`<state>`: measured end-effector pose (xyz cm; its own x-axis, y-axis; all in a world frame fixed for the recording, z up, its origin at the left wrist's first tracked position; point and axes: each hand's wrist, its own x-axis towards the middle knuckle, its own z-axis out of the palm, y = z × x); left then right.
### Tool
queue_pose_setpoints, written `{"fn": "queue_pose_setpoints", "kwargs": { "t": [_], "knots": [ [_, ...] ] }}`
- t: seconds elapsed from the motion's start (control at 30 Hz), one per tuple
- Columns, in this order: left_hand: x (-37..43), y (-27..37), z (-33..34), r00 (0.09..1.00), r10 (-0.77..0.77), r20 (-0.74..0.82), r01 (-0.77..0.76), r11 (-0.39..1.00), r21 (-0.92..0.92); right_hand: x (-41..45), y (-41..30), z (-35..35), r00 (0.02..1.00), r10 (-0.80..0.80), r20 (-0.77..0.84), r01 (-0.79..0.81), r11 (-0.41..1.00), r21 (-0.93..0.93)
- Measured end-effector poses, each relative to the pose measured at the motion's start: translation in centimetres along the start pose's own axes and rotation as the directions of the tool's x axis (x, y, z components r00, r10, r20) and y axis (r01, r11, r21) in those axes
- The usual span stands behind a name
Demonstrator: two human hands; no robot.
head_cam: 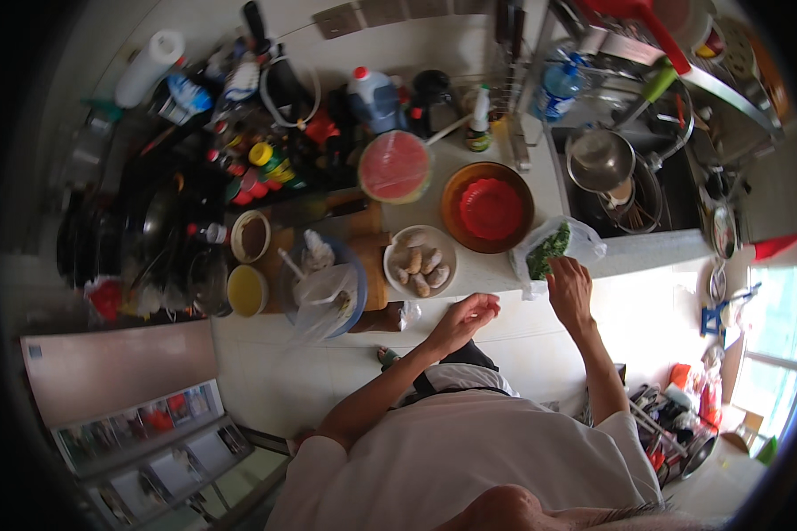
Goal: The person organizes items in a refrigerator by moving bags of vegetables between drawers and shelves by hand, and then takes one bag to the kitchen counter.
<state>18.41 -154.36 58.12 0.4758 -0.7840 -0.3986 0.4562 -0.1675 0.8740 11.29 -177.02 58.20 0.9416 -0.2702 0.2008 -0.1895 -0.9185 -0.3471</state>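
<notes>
My right hand (570,292) is at the near side of an open plastic bag of leafy greens (549,251) by the counter edge; its fingertips overlap the greens, and whether they grip any is hidden. My left hand (468,318) hovers in front of the counter edge, empty, fingers loosely curled and apart. Left of the bag, a red scalloped dish (492,208) sits inside a brown bowl (526,232). A white plate (398,284) bears several brownish, white-dusted pieces. Behind it lies a halved watermelon (395,166) under plastic wrap.
A blue basin (358,279) with plastic bags stands beside a wooden cutting board (372,226) and a cleaver (299,211). Bowls of yellow liquid (247,291) and brown sauce (250,237) stand left. A pot (600,159) is over the sink. Bottles crowd the back.
</notes>
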Motion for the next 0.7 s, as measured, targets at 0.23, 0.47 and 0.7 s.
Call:
{"fn": "queue_pose_setpoints", "kwargs": {
  "t": [0.23,0.47,0.7],
  "knots": [
    [-17.5,11.9,-1.5,0.795,0.6,0.094,-0.603,0.798,0.007,-1.1,-8.9,0.6,0.967,-0.254,-0.006,0.245,0.928,0.282],
    [-31.9,13.0,-3.1,0.389,0.886,0.253,-0.501,0.434,-0.748,-2.6,-19.7,5.5,0.67,-0.688,0.279,0.628,0.726,0.281],
    [-40.3,9.8,-5.0,0.278,0.944,0.179,-0.625,0.319,-0.712,-6.3,-28.6,10.8,0.378,-0.681,0.627,0.786,0.594,0.172]
  ]
}}
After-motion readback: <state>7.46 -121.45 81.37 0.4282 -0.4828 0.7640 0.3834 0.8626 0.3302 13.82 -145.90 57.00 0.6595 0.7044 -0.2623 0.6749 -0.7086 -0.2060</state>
